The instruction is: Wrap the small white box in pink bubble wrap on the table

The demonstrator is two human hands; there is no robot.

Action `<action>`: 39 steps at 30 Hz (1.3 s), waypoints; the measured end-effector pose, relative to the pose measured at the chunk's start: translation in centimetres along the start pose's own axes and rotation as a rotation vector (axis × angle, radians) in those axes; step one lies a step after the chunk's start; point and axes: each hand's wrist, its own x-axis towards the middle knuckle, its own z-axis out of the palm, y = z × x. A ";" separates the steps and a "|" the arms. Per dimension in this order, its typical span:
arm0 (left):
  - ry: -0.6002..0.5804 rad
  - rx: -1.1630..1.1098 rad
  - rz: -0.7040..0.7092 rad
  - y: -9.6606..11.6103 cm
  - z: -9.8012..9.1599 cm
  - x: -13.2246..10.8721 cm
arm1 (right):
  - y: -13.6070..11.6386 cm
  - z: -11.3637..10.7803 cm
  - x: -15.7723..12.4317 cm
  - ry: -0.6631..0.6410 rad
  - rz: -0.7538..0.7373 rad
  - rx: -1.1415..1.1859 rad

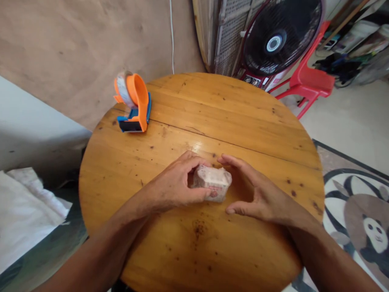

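A small, whitish wrapped package (215,182) with faint reddish print is at the middle of the round wooden table (194,247). My left hand (188,178) grips its left end, thumb on the near side and fingers around the far side. To the right of the package, my right hand (252,188) is open, its thumb and fingers spread apart and curved towards the package without gripping it. What the package contains is hidden by its wrapping.
An orange and blue tape dispenser (138,105) with a tape roll stands at the table's back left. Beyond the far edge are a fan (275,42) and a red plastic chair (316,79). A panda-patterned mat (355,202) lies right; white sheets (27,219) are at left.
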 end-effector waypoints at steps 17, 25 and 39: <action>-0.127 -0.035 -0.006 0.2 -0.5 -0.1 | 0.7 1.0 0.6 0.215 -0.303 -0.216; -0.075 -0.234 -0.099 -0.3 0.0 0.1 | -0.3 0.4 0.2 0.162 -0.181 -0.120; 0.142 -0.277 -0.089 -1.4 1.3 0.6 | 0.4 1.5 2.1 0.345 -0.085 -0.013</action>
